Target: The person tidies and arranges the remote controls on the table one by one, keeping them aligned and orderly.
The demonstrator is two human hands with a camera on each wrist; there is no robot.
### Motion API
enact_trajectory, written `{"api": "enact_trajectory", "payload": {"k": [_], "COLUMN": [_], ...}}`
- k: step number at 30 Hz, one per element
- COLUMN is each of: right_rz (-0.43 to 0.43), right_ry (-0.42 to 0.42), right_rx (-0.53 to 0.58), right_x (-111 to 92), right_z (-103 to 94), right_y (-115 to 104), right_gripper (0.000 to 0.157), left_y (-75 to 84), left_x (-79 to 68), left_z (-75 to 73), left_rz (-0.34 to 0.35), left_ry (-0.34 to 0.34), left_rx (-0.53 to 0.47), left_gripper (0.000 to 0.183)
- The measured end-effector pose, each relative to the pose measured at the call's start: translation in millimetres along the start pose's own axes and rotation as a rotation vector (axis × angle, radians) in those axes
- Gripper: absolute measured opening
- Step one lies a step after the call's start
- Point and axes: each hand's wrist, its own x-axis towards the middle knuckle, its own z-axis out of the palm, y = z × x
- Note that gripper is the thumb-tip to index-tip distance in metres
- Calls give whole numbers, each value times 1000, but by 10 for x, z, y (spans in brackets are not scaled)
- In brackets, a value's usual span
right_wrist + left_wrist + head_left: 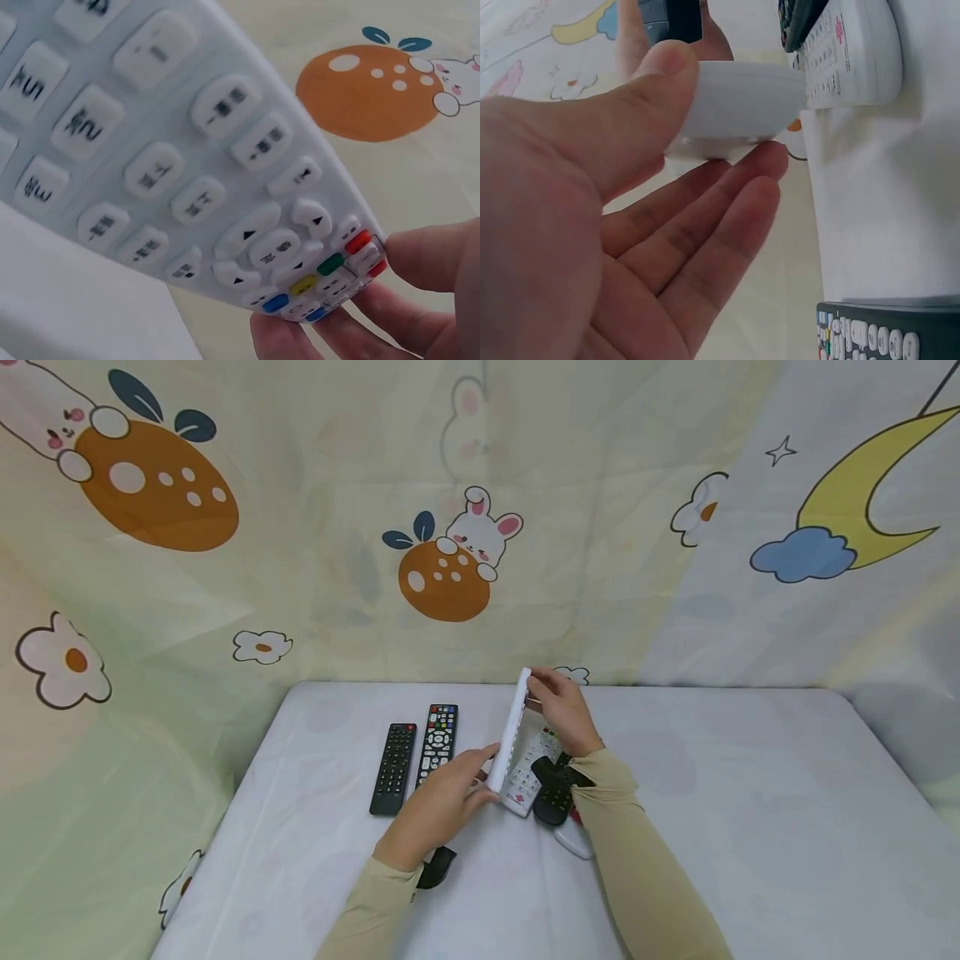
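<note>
A white remote control [510, 731] is held up on edge above the table, between both hands. My left hand [442, 806] pinches its near end; in the left wrist view the thumb [667, 82] lies on one side and fingertips are on the other. My right hand [562, 710] grips the far end, where the right wrist view shows the remote's coloured buttons [330, 264] beside the thumb and fingers. Its button side faces right. A second white remote [525, 777] lies on the table just beneath, partly hidden by the held one.
Two black remotes [393, 768] lie side by side left of the hands. A dark rounded remote [553, 806] lies by the right wrist, next to a partly hidden white object [576, 843]. The white table [750, 827] meets a patterned cloth backdrop [337, 568].
</note>
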Motion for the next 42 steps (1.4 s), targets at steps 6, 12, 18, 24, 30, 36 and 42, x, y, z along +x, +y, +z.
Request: {"api": "enact_trajectory", "payload": {"k": [6,12,18,24,30,36,42], "right_rz": [12,4,0,12,36,45,37], "right_ry": [-8,-23,-50,-76,-77,-97,-113], "right_rx": [-66,-119,-160,-250,-341,-380,-416], "right_x": [44,66,96,97,138,164,180], "right_z": [66,136,210,268,313,355,387], "right_y": [8,-1,-12,-66,-10,8,22], "right_gripper": [40,39,37,36,34,35,32], "left_y": [-49,-77,-93,-97,-119,-141,-155], "left_x": [-42,-73,-116,-154,-190,-225,-260], "left_z": [-19,-40,-60,-58,-50,-25,-2], "left_rz": [64,113,88,49,65,38,29], "left_ry": [53,99,109,106,123,139,143], "left_rx": [27,69,100,118,128,156,133], "left_gripper": [61,58,59,59,59,58,57]}}
